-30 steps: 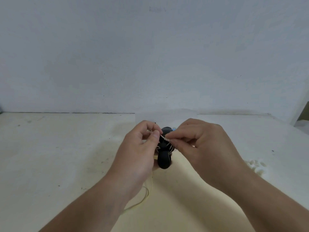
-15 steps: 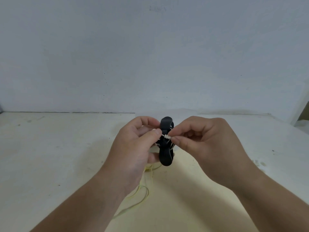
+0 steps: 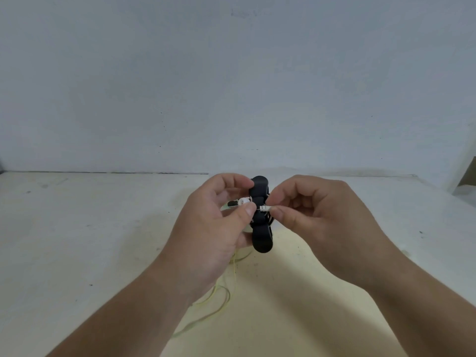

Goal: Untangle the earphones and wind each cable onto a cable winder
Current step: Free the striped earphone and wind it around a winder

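Note:
A black cable winder point(image 3: 261, 238) stands upright in mid-air between my hands, with white cable wound round its narrow waist. My left hand point(image 3: 216, 228) grips the winder from the left, thumb pressed against the waist. A white earbud point(image 3: 244, 201) sticks out beside its fingers. My right hand point(image 3: 316, 217) pinches the white cable end point(image 3: 265, 208) between thumb and forefinger, right against the winder. A pale yellow-green cable point(image 3: 221, 300) trails down from under my left hand and loops on the table.
The cream table point(image 3: 77, 240) runs back to a plain grey wall point(image 3: 231, 86). A dark gap and a box edge point(image 3: 466, 180) show at the far right. My forearms cross the lower part of the view.
Both hands and the winder have risen slightly and come closer to me. The winder now stands taller above my fingers, and a white earbud has come into sight on its left.

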